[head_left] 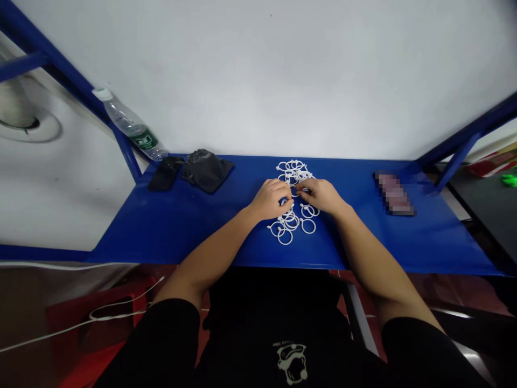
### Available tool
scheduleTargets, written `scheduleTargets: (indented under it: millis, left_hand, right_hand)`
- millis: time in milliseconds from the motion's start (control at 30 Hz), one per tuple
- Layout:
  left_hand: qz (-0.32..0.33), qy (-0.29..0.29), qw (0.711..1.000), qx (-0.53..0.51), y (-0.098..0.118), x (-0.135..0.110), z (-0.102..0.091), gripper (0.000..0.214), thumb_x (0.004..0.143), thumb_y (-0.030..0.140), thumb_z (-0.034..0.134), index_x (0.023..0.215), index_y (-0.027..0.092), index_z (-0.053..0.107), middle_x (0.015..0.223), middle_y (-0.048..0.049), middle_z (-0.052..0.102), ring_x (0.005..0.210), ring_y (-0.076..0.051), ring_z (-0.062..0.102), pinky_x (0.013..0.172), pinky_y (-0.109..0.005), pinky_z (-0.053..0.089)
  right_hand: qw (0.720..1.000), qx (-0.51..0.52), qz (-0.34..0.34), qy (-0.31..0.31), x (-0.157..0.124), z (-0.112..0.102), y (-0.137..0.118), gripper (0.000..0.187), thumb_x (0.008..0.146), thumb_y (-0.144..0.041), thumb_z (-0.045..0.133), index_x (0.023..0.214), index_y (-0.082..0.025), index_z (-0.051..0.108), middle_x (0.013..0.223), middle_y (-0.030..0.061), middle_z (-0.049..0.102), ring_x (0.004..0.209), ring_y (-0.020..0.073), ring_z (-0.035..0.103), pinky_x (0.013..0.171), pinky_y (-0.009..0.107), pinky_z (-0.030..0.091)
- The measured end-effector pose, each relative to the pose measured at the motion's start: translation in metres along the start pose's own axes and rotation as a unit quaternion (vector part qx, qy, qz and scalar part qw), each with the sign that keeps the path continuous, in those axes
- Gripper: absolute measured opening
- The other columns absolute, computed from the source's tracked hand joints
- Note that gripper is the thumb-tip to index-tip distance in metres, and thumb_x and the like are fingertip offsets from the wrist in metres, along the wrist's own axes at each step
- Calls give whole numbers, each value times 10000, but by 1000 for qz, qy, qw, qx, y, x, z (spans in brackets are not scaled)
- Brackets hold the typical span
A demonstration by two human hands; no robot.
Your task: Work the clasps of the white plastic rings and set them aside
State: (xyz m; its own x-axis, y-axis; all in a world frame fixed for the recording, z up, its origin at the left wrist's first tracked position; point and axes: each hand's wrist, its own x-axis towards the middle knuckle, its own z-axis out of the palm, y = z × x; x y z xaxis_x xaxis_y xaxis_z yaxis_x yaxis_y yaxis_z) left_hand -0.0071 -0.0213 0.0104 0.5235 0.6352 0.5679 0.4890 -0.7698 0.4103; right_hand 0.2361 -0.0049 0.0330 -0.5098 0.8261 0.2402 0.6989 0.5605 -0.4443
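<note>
Both hands [297, 198] amid white rings [291, 222] on blue table [181, 226].

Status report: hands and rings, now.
Left hand and right hand both pinching white rings mid-pile. Blue table. Bottle, black pouch far left, clear of hands.

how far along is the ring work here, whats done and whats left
Hard to call which heap is finished. One cluster of white rings lies near the table's front edge, another, the far rings, sits beyond the hands. In hand: the left hand and right hand meet over a ring between the two clusters, fingers pinching it. Both clusters hold many rings, so plenty seems left.
</note>
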Motion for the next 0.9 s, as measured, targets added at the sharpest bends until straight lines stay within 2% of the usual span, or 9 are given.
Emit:
scheduleTargets:
  millis: [167,300,433,567,733,900]
  left_hand:
    - [-16,-25,1000,5,-4,-1,2,349,987,329,706,683,234,566,866,4,778,863,-202,698,944,-446,495]
    - [-31,-26,999,4,-7,-2,5,281,969,316,740,732,232,615,815,13,763,820,-188,701,905,-415,488]
    - [-40,-62,997,-14,-6,-3,8,252,980,375,763,797,221,684,788,9,757,792,-180,713,877,-392,494]
    - [-84,-54,995,-14,-6,-3,8,232,1041,375,699,893,207,760,856,-23,787,805,-179,728,845,-372,520]
    - [-113,-54,992,-25,-10,-2,8,224,1084,312,633,1159,208,816,986,-63,827,896,-208,773,893,-379,585]
    - [-115,9,991,-62,-13,-3,10,316,1132,329,553,1310,195,777,1145,-100,835,1066,-241,791,965,-399,618]
  right_hand:
    - [999,-6,12,-36,2,10,2,336,927,-288,645,1224,-269,799,1119,61,831,972,245,762,830,391,565]
    - [998,-2,17,-55,3,13,3,412,893,-244,651,1286,-262,772,1067,51,821,924,231,738,794,370,544]
    - [999,5,3,-49,2,10,-1,436,873,-170,586,1265,-238,765,1011,54,795,872,210,704,774,354,518]
    - [996,85,-10,-7,-1,3,-6,392,891,-183,584,1257,-214,721,981,44,758,758,162,645,723,329,503]
    - [977,209,-10,35,-4,2,-12,299,932,-223,624,1230,-222,652,909,0,697,642,114,563,619,297,467]
    - [959,279,-26,35,-6,7,-19,311,945,-244,664,1254,-237,627,951,-3,699,694,113,600,613,280,480]
